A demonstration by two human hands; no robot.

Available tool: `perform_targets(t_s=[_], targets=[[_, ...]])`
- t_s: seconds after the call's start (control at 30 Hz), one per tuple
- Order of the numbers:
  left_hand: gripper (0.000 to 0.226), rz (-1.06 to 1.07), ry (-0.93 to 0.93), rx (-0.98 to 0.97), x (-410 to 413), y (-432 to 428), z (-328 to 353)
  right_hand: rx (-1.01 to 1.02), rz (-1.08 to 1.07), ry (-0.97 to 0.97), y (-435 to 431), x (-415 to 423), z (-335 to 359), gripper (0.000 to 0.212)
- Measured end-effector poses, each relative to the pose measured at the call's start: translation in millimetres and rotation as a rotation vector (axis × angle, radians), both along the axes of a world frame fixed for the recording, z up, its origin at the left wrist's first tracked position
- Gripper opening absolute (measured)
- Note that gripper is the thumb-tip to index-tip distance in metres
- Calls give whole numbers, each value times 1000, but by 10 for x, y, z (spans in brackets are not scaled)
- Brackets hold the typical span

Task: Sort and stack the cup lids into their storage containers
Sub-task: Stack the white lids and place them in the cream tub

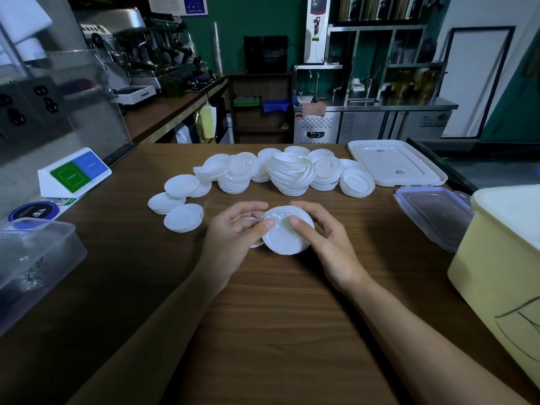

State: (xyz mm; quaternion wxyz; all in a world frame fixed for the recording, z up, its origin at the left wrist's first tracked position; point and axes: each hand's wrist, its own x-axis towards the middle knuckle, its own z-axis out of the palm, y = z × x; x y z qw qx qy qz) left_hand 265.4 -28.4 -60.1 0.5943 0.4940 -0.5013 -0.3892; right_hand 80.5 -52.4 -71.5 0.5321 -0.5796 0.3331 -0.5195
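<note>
A small stack of white cup lids (285, 236) sits between both hands at the middle of the wooden counter. My left hand (233, 232) grips its left edge, thumb on top. My right hand (324, 235) grips the right edge, thumb pressed on the top lid. Behind them lies a heap of white lids (292, 172) in several leaning piles, with a few loose lids (182, 217) at the left. A pale yellow bin (502, 255) stands at the right. At the left edge is a clear plastic container (35, 252).
A white bin lid (409, 173) lies at the back right, and a clear lid with purple clips (432, 217) beside the yellow bin. A white sign stand (73, 171) and a round sticker (33, 211) are at the left. The counter's far edge runs behind the heap.
</note>
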Motion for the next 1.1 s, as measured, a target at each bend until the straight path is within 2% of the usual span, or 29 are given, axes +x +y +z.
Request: perform_targets(t_s=[0.13, 0.43, 0.7, 0.9, 1.1], targets=[[22, 35, -37, -19, -44, 7, -23, 0, -4, 5, -2, -7, -7, 42], [21, 42, 20, -31, -72, 15, -35, -7, -1, 5, 12, -3, -2, 37], [17, 69, -75, -28, -85, 3, -95, -12, -15, 22, 6, -10, -9, 26], [21, 14, -158, -35, -32, -43, -115, -8, -44, 20, -30, -24, -41, 26], [38, -98, -164, -9, -47, -33, -89, 62, -4, -143, -105, -29, -103, 37]])
